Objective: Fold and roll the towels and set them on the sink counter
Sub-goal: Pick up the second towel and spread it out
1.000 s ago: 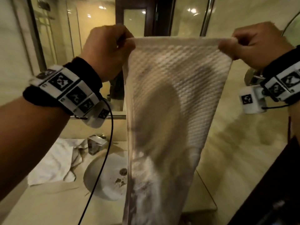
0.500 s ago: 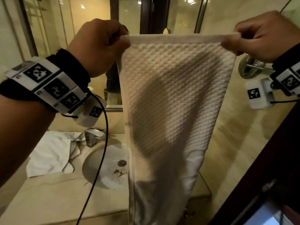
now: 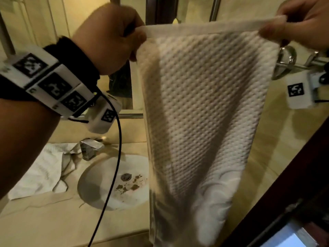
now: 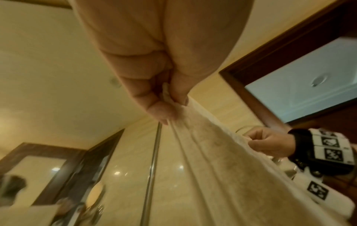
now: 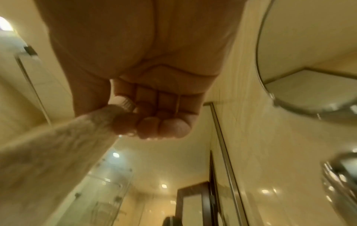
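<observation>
A white waffle-textured towel [image 3: 204, 111] hangs lengthwise in the air over the sink counter [image 3: 44, 221]. My left hand [image 3: 114, 32] pinches its top left corner, seen close in the left wrist view as left hand [image 4: 166, 105] on towel [image 4: 222, 168]. My right hand [image 3: 292, 24] pinches the top right corner; the right wrist view shows the right hand [image 5: 135, 116] with the towel [image 5: 48, 152] hem between thumb and fingers. The lower end of the towel drops out of the head view's bottom edge. A second white towel [image 3: 44, 172] lies crumpled on the counter at the left.
A round white basin [image 3: 110, 184] with brown specks near its drain sits in the counter, a chrome tap [image 3: 90, 148] behind it. A mirror lines the back wall. A chrome fitting [image 3: 288, 59] juts from the right wall. A dark wooden door frame [image 3: 284, 193] stands at the right.
Both hands have kept their pinch on the top corners and moved slightly up and apart in view. The towel hangs fuller and closer, and the view has shifted right.
</observation>
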Demonstrator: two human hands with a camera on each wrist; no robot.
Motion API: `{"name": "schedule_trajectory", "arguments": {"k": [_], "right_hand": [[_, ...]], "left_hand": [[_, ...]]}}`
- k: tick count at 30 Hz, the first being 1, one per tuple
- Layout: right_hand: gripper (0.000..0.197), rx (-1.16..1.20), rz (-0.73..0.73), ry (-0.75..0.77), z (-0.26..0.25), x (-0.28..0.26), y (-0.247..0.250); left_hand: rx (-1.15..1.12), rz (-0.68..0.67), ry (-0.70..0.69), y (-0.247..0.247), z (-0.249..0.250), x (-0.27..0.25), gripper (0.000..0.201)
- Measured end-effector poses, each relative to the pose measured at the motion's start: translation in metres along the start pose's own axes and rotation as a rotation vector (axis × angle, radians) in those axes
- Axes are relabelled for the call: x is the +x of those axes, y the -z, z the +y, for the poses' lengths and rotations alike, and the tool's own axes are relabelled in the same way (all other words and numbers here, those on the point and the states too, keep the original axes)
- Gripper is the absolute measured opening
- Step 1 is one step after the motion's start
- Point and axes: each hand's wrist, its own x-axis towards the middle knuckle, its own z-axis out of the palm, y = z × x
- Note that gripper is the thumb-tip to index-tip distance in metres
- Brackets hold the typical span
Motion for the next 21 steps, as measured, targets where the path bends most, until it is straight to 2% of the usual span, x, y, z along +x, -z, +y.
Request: {"name": "schedule_trajectory", "arguments": {"k": [2,7,10,16,21], "right_hand": [[0.041,-0.089,-0.064,0.076,0.014,0.01,-0.029],[0.054,-0.165,-0.269,0.063,0.071,0.05,-0.134],[0.05,-0.22,-0.388,-0.039,0.115,0.066,-0.217],[0.033,-0.188,-0.491,-0.356,0.184,0.086,-0.372],[0.03,-0.151,-0.634,-0.448,0.218,0.092,-0.486]], "left_hand": [[-0.044,-0.034,0.046,-0.031,-0.016,0.009,0.018],[-0.032,-0.237,0.241,-0.134,-0.073,0.025,0.017],[-0.032,-0.319,0.314,-0.203,-0.106,0.027,0.021],[0.023,-0.455,0.472,-0.333,-0.169,0.03,0.022],[0.042,-0.548,0.597,-0.422,-0.228,0.015,0.025]]}}
